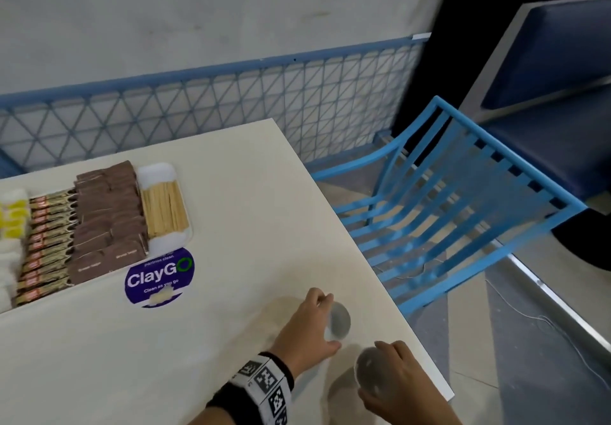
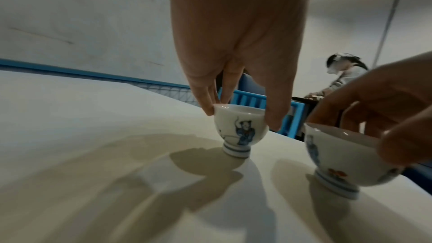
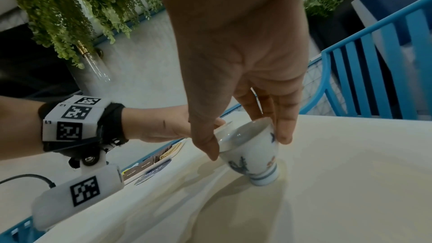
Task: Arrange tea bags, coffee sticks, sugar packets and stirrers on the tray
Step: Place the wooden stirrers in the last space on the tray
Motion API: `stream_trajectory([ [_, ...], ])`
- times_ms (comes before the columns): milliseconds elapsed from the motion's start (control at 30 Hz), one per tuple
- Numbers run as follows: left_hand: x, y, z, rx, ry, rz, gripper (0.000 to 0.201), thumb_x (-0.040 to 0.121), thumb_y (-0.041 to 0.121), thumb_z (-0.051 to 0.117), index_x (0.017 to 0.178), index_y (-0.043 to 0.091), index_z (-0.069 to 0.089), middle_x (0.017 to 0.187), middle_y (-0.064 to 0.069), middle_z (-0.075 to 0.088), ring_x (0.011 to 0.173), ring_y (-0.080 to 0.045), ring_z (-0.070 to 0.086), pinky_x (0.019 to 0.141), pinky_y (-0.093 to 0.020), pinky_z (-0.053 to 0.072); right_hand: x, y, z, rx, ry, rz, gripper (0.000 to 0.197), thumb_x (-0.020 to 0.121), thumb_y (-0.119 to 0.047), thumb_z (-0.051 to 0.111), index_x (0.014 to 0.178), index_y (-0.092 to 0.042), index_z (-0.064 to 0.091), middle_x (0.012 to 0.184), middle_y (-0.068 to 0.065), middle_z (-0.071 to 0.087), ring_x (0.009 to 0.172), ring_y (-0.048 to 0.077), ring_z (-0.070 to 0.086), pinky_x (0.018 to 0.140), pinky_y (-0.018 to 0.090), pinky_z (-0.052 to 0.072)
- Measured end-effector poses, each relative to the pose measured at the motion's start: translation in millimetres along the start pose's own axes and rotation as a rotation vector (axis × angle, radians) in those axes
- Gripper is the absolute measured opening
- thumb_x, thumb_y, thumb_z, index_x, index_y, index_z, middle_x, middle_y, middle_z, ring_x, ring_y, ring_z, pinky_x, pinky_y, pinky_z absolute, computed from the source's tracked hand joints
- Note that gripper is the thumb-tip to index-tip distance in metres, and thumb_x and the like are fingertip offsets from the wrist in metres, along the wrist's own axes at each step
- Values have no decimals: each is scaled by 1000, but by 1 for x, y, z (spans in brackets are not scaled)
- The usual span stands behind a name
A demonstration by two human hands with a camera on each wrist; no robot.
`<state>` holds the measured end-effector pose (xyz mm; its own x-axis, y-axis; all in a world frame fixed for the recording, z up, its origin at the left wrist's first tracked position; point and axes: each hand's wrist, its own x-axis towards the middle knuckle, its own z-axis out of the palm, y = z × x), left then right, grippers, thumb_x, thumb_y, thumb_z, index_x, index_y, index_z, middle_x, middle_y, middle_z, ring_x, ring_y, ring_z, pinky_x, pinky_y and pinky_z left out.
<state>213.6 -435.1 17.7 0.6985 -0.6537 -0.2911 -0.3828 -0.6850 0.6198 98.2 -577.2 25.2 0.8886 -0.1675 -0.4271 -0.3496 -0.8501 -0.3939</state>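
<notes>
We see the left hand point(image 1: 305, 328) gripping a small white cup point(image 2: 240, 132) by its rim, fingers on one side and thumb on the other; the cup's foot looks to be resting on the pale surface point(image 1: 231, 213), and a blue painted figure shows on its side. The right hand point(image 1: 396, 378) grips a second cup point(image 3: 251, 151) of the same kind by the rim, tilted, with its foot at the surface. Both cups sit near the surface's right edge, close to the near right corner, just beside each other but apart.

At the left edge of the surface lies the white tray point(image 1: 172, 243). On it, from its right end leftwards, we see a bundle of wooden stirrers point(image 1: 165, 208), brown tea bags point(image 1: 109, 213) in overlapping rows, a row of coffee sticks point(image 1: 46, 246), and yellow and white sugar packets point(image 1: 11, 223) partly cut off by the view's edge. A round purple sticker point(image 1: 158, 277) is stuck on the surface just at the tray's near right corner. A blue slatted chair point(image 1: 446, 206) stands beyond the right edge.
</notes>
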Motion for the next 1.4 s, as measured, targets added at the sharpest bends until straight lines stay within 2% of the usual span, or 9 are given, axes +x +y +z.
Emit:
stream_trajectory([
  [233, -4, -58, -44, -10, 209, -186, 70, 82, 37, 63, 143, 21, 31, 139, 4, 33, 125, -15, 40, 101, -21, 33, 52, -22, -34, -52, 10, -159, 70, 79, -54, 62, 135, -22, 36, 137, -9, 40, 122, 9, 40, 103, 16, 32],
  [333, -3, -81, -63, -81, 292, -284, 68, 82, 32, 64, 142, 20, 34, 139, 3, 34, 125, -16, 40, 99, -19, 32, 79, -51, -56, -108, 81, -299, 60, 58, -45, 77, 107, -25, 49, 97, -3, 64, 83, 23, 63, 72, 21, 54],
  [400, 0, -97, -78, -122, 352, -319, 68, 81, 29, 66, 141, 19, 35, 138, 2, 35, 125, -15, 40, 96, -14, 29, 108, -64, -62, -92, 99, -391, 63, 47, -36, 85, 99, -22, 53, 84, -5, 65, 72, 22, 63, 60, 15, 47],
  [500, 9, -121, -97, -178, 444, -350, 69, 80, 25, 69, 140, 16, 36, 137, -1, 36, 123, -14, 41, 89, -5, 23, 161, -100, -73, -79, 99, -435, 53, 64, -25, 81, 110, -10, 60, 101, -1, 62, 95, 24, 56, 74, 23, 41],
  [600, 18, -139, -112, -236, 513, -394, 74, 79, 22, 71, 142, 13, 33, 135, -4, 36, 118, -13, 42, 86, -2, 21, 207, -143, -81, -31, 83, -429, 63, 74, -32, 74, 127, -11, 47, 119, 3, 50, 101, 18, 51, 84, 21, 42],
  [833, 42, -172, -126, -355, 673, -429, 81, 77, 17, 75, 143, 15, 29, 137, -5, 34, 124, -14, 42, 92, -3, 20, 306, -226, -69, 0, 14, -474, 67, 72, -30, 76, 128, -8, 46, 122, 10, 48, 109, 22, 49, 83, 15, 33],
  [1033, 63, -195, -135, -493, 855, -396, 80, 74, 13, 76, 141, 20, 32, 137, 0, 46, 128, -16, 43, 110, -30, 32, 357, -265, -50, -13, -36, -506, 71, 74, -29, 75, 132, -6, 42, 127, 12, 45, 116, 23, 45, 87, 17, 30],
  [1133, 70, -205, -135, -605, 892, -402, 87, 71, 16, 76, 140, 38, 27, 135, 3, 48, 127, -18, 46, 107, -46, 38, 372, -278, -46, 8, -51, -494, 77, 76, -31, 74, 138, -8, 35, 134, 9, 41, 124, 21, 41, 96, 20, 30],
  [1400, 80, -222, -138, -706, 949, -352, 85, 72, 15, 78, 139, 30, 28, 132, -1, 53, 124, -17, 49, 108, -46, 37, 390, -300, -40, 94, -80, -512, 78, 74, -27, 78, 136, -13, 34, 137, 10, 47, 123, 24, 46, 97, 27, 35],
])
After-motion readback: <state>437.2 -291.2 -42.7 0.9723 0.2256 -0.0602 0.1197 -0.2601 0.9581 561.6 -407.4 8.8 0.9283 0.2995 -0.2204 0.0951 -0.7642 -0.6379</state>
